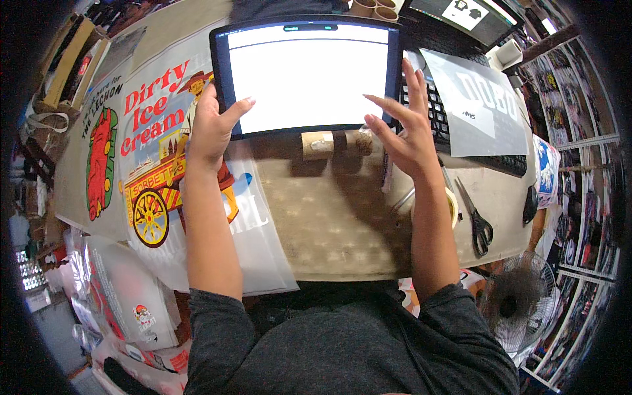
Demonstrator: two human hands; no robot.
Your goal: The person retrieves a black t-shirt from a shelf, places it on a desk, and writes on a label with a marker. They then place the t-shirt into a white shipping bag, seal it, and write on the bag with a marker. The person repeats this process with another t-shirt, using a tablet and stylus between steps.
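A tablet (310, 74) with a bright, mostly white screen is held up over the far part of the table. My left hand (213, 123) grips its left edge, the thumb lying over the front near the lower left corner. At the other side my right hand (402, 121) has its fingers spread. Its index fingertip and thumb are over the lower right of the screen; whether they touch the glass I cannot tell. Two brown cardboard tubes (317, 146) show just below the tablet, partly covered by it.
Printed transfer films (153, 128) cover the table's left side. Scissors (475, 217), a tape roll (452, 207) and a computer mouse (530, 205) lie at right. A frosted sheet (479, 103) covers part of a black keyboard (438, 111). A fan (518, 301) stands beside the table, near shelves (587, 173).
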